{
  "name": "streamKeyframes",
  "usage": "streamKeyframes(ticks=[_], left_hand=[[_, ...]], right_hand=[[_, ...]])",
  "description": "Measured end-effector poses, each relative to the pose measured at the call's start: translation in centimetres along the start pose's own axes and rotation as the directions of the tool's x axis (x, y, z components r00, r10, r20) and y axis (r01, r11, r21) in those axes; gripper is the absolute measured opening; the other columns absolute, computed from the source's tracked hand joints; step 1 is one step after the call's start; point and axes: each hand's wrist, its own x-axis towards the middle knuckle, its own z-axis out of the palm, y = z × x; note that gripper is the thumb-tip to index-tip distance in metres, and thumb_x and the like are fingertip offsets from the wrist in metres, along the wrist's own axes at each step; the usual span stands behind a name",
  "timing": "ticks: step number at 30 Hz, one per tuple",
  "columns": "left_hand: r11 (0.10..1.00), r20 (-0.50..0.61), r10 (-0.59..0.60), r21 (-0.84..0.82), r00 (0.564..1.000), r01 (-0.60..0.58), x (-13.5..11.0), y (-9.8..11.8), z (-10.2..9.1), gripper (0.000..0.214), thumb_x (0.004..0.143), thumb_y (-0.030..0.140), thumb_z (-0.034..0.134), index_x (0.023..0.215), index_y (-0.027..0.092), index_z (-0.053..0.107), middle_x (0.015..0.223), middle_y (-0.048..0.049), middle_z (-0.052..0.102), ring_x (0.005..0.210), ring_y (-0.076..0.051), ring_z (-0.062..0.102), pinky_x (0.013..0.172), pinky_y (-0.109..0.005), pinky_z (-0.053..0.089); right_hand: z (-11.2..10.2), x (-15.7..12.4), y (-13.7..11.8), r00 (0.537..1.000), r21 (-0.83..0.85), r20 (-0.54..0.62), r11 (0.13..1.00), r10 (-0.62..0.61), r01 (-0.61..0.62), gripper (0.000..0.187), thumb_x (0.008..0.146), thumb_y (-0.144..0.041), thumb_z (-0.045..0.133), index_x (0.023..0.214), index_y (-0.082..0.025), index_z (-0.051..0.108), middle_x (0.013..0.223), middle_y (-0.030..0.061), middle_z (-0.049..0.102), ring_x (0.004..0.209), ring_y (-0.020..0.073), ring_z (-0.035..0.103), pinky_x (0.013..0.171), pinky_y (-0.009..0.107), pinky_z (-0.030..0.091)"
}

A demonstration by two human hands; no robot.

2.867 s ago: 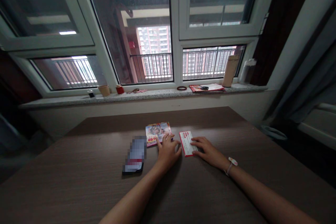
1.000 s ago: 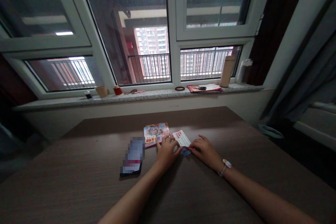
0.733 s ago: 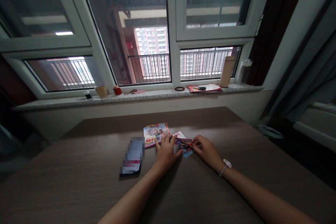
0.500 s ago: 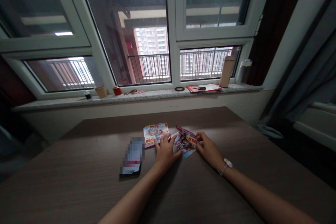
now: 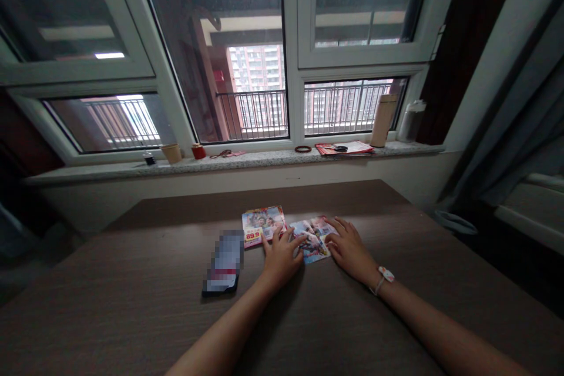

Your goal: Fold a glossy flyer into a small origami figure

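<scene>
Head view: on the bench (image 5: 110, 282), a phone (image 5: 223, 261) lies left, out of the way; next, a priced leaflet (image 5: 259, 222), overlapped by the spread left hand (image 5: 282, 258), gripping nothing; then the picture sheet (image 5: 312, 239), the half-curled right hand (image 5: 351, 252) resting loosely on it, likely to hold it flat

On desk (image 5: 110, 282) before me: phone (image 5: 224, 261) leftmost, left leaflet (image 5: 264, 224) just beyond and to its right, right leaflet (image 5: 312, 242) beside that. My left grip (image 5: 282, 254) over right leaflet's left side, near left leaflet's corner; my right grip (image 5: 353, 254) at right leaflet's right side. Behind desk, on sill (image 5: 268, 158) below window (image 5: 251, 70), left to right: cup (image 5: 171, 153), jar (image 5: 198, 151), ring (image 5: 302, 149), papers (image 5: 362, 147) with scissors (image 5: 341, 148) on top, flask (image 5: 383, 121), bottle (image 5: 412, 121).
</scene>
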Motion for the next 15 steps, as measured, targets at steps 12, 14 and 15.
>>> streamKeyframes(ticks=[12, 14, 15], left_hand=[[0.991, 0.122, 0.131, -0.055, 0.984, -0.125, -0.2, -0.1, -0.2, 0.058, 0.079, 0.065, 0.053, 0.132, 0.042, 0.046, 0.147, 0.0005, 0.041, 0.139, -0.037, 0.021, 0.102, -0.075, -0.003], [0.991, 0.120, 0.131, -0.048, 0.984, -0.127, -0.2, -0.1, -0.3, 0.055, 0.080, 0.064, 0.053, 0.132, 0.045, 0.046, 0.147, 0.0011, 0.042, 0.139, -0.036, 0.021, 0.102, -0.075, -0.003], [0.991, 0.121, 0.131, -0.043, 0.984, -0.127, -0.2, 0.0, -0.3, 0.053, 0.081, 0.062, 0.054, 0.131, 0.046, 0.047, 0.146, 0.0013, 0.042, 0.139, -0.036, 0.021, 0.102, -0.075, -0.003]], right_hand=[[-1.5, 0.3, 0.0, 0.979, 0.104, 0.171, 0.990, -0.113, 0.096, 0.032, 0.088, -0.034, 0.052, 0.118, -0.031, 0.062, 0.116, 0.0048, 0.063, 0.110, 0.0241, 0.051, 0.105, 0.048, 0.029], [-1.6, 0.2, 0.0, 0.975, 0.114, 0.183, 0.988, -0.126, 0.106, 0.035, 0.086, -0.040, 0.055, 0.119, -0.030, 0.062, 0.118, 0.0053, 0.061, 0.111, 0.0250, 0.049, 0.105, 0.047, 0.031], [-1.6, 0.2, 0.1, 0.973, 0.120, 0.192, 0.987, -0.132, 0.110, 0.038, 0.084, -0.042, 0.057, 0.120, -0.030, 0.061, 0.119, 0.0059, 0.060, 0.112, 0.0255, 0.048, 0.105, 0.047, 0.031]])
